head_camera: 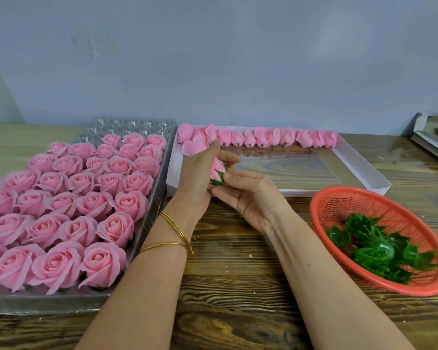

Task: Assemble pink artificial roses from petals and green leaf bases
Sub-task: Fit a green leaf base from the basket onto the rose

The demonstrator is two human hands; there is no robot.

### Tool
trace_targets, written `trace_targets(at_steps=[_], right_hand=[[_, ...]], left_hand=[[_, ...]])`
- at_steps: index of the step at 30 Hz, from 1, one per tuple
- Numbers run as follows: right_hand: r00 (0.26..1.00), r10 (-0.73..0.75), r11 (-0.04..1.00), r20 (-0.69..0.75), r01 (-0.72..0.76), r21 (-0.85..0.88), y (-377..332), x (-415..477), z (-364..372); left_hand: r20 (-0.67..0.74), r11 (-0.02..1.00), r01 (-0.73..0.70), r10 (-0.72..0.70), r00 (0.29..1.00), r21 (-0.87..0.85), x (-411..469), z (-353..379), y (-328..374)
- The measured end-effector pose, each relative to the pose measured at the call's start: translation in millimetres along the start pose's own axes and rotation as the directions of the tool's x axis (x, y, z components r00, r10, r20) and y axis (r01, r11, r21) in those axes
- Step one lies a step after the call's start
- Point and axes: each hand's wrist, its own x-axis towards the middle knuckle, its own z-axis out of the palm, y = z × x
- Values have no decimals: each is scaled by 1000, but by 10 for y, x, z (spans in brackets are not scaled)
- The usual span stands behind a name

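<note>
A pink rose bud [217, 170] with a green leaf base under it sits between my two hands, above the table's middle. My left hand [196, 181] wraps around its left side. From the right, my right hand [248, 195] touches the green base with its fingertips, palm up. Along the far side of a white box lid [364, 170] lies a row of pink petal buds [276, 137]. Several green leaf bases [379, 251] lie in a red plastic basket [339, 198] at the right.
A clear plastic tray [147, 215] at the left holds many finished pink roses [68, 205]; its far cells stand bare. The wooden table [233, 269] runs under everything. Grey cardboard pieces [433, 137] lie at the far right by the wall.
</note>
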Motion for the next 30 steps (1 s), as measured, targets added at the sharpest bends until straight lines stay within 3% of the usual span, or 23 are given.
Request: trace_targets(at_steps=[14,21,25,30], right_hand=[[1000,-4,987,-1,4,-163,-7,4,-21],[982,-162,977,-93,147,-152,11,23,-7],[941,-302,944,-154,273,-186,31,61,-35],[938,-319,937,-134,292,-190,51,56,-14]], left_hand=[[80,995,97,-97,992,8,-12,-23,12],[84,996,-1,8,996,-85,6,-20,-39],[153,999,-40,40,987,-6,-11,12,-81],[214,991,-113,96,972,70,-45,41,-111]])
